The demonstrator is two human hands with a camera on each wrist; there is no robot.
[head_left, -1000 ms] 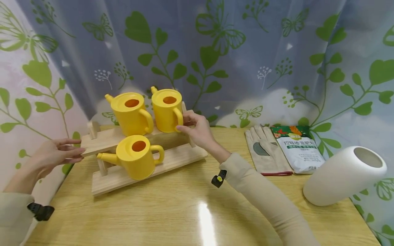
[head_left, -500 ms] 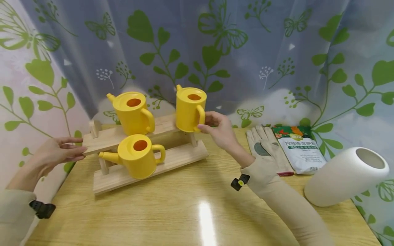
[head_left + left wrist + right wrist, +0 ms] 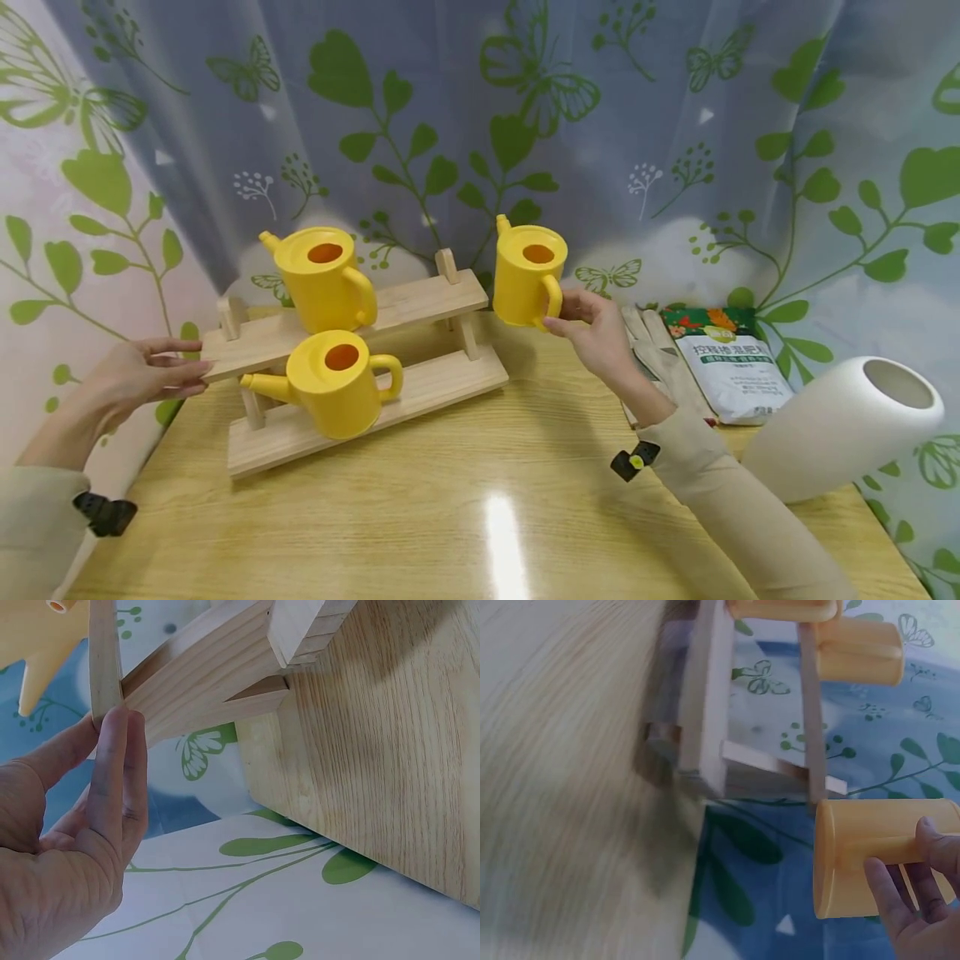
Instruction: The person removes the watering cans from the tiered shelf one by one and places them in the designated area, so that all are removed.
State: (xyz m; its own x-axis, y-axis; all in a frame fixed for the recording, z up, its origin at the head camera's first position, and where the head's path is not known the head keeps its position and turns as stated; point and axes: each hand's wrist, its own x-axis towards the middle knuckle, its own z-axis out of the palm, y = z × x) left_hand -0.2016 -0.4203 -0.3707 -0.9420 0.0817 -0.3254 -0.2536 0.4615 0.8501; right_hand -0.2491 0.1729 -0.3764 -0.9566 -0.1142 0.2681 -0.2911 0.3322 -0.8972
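My right hand [image 3: 600, 337] grips the handle of a yellow watering can [image 3: 525, 275], held in the air just right of a two-tier wooden shelf [image 3: 427, 304]. The right wrist view shows fingers and thumb on the handle of that can [image 3: 840, 885]. At the shelf's left end, my left hand [image 3: 135, 375] pinches the upper board, thumb and fingers on its edge, as the left wrist view confirms at the board [image 3: 105, 652]. A second watering can [image 3: 318, 287] stands on the upper tier. On the lower tier stands a third watering can [image 3: 337, 396], its spout pointing left.
Right of the shelf lie work gloves [image 3: 667, 367], partly hidden by my right forearm, and a white and green printed bag [image 3: 731, 367]. A tall white vase [image 3: 840, 429] stands at the table's right side. A patterned curtain [image 3: 420, 100] hangs behind the wooden table [image 3: 390, 525].
My right hand has carried the watering can rightward off the upper tier, past the shelf's right end. My left hand keeps its hold on the board, and the other two cans stay put.
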